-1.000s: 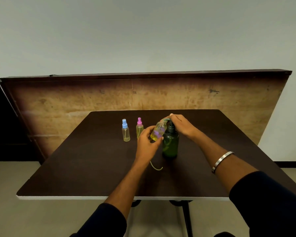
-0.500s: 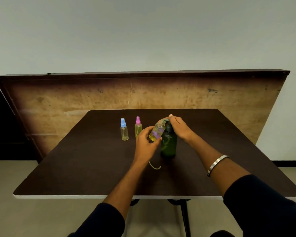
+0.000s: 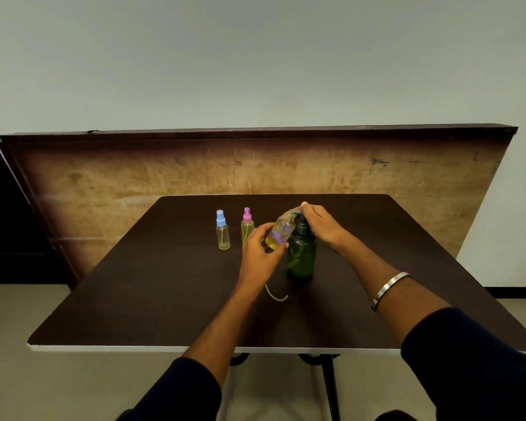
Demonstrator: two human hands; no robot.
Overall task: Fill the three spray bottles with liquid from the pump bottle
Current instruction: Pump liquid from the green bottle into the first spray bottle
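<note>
A dark green pump bottle (image 3: pixel 302 257) stands mid-table. My right hand (image 3: pixel 320 225) rests on its pump head with fingers over the spout. My left hand (image 3: pixel 260 253) grips an uncapped clear spray bottle (image 3: pixel 280 233), partly filled with yellow liquid, tilted with its mouth under the spout. To the left stand two capped spray bottles holding yellow liquid: one with a blue cap (image 3: pixel 222 230), one with a pink cap (image 3: pixel 247 225). A thin curved dip tube (image 3: pixel 274 295) lies on the table below my left wrist.
The dark brown table (image 3: pixel 152 299) has a white front edge near me. A folded wooden tabletop (image 3: pixel 134 183) leans upright behind it against the wall. A dark cabinet stands at the far left.
The view has shifted slightly. Both hands keep their hold at the pump bottle; the tilted spray bottle stays under the spout.
</note>
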